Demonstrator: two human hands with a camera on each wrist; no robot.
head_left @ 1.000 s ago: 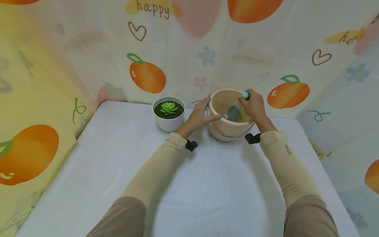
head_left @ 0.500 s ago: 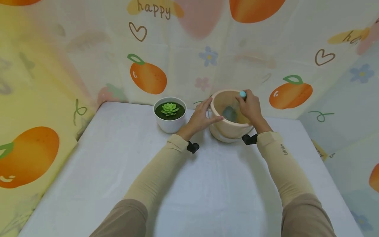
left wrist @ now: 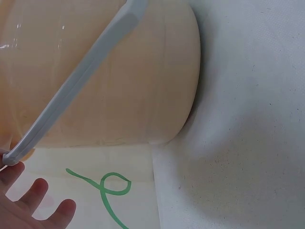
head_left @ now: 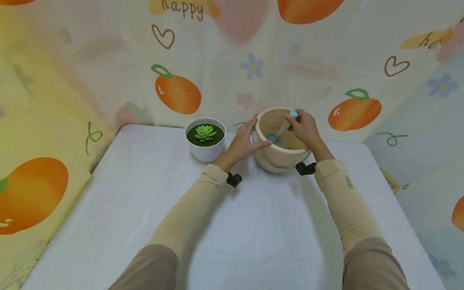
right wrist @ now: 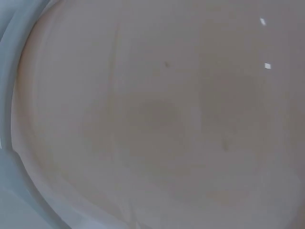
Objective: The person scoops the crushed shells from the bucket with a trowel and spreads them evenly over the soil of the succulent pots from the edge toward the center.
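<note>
A peach-coloured bucket [head_left: 282, 152] stands upright toward the back right of the table. My left hand [head_left: 242, 144] holds its left side, with the thumb at the near rim and the fingers spread along the edge. In the left wrist view, fingertips sit by the upper end of the pale grey bail handle [left wrist: 71, 90]. Over the bucket's right side, my right hand [head_left: 306, 127] grips a spoon-like tool [head_left: 284, 128] by its light-blue-tipped handle. The tool slants down to the left, its rounded grey-blue head inside the bucket. The near wall hides the bucket's bottom.
Left of the bucket stands a white pot [head_left: 205, 151] with a green succulent [head_left: 205, 133], close to my left wrist. A white cloth covers the table [head_left: 253, 233]. Right behind it hangs a fruit-patterned backdrop [head_left: 217, 60].
My right hand has moved slightly left, tilting the tool so its shaft shows. The tool's head has moved left inside the bucket, toward my left thumb. The left hand keeps its place on the rim.
</note>
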